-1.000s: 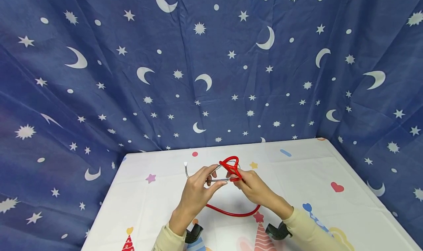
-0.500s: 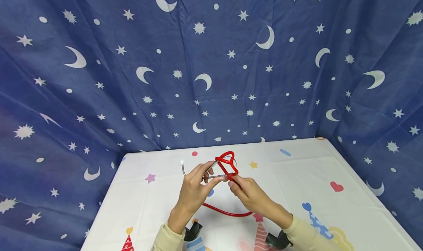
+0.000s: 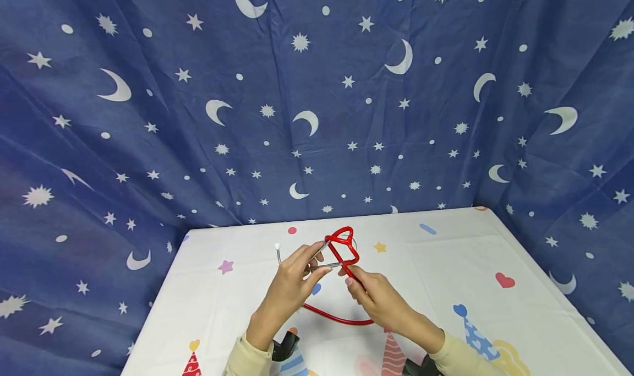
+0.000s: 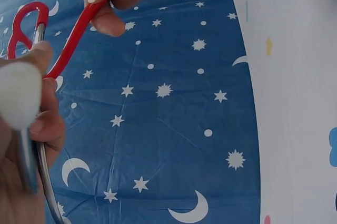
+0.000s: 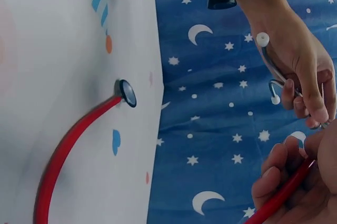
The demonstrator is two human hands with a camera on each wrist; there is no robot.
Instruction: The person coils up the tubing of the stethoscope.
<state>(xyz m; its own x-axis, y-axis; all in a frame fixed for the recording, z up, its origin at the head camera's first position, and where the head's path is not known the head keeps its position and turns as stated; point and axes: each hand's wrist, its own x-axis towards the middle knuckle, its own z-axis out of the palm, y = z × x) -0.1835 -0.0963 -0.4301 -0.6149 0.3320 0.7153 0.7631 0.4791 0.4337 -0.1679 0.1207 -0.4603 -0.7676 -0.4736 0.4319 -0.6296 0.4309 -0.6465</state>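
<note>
A stethoscope with red tubing [image 3: 337, 316] is held up over the table by both hands. My left hand [image 3: 289, 277] grips its two metal ear tubes, thumb on the nearer one and fingers at the farther one. White ear tips [image 5: 263, 39] stick out past that hand in the right wrist view. Between the hands the red forked part of the tubing [image 3: 348, 243] stands raised in a loop. My right hand [image 3: 381, 296] pinches the red tube just below the fork. The round chest piece [image 5: 128, 93] lies at the tube's far end by the white tabletop.
A white cloth with printed party hats, stars and hearts covers the table [image 3: 446, 266]. Behind it hangs a dark blue curtain [image 3: 317, 90] with moons and stars. Each wrist wears a black camera mount [image 3: 285, 347].
My right hand has shifted slightly down the tube, off the fork, which now shows more fully and sits a little higher. My left hand keeps its grip on the ear tubes.
</note>
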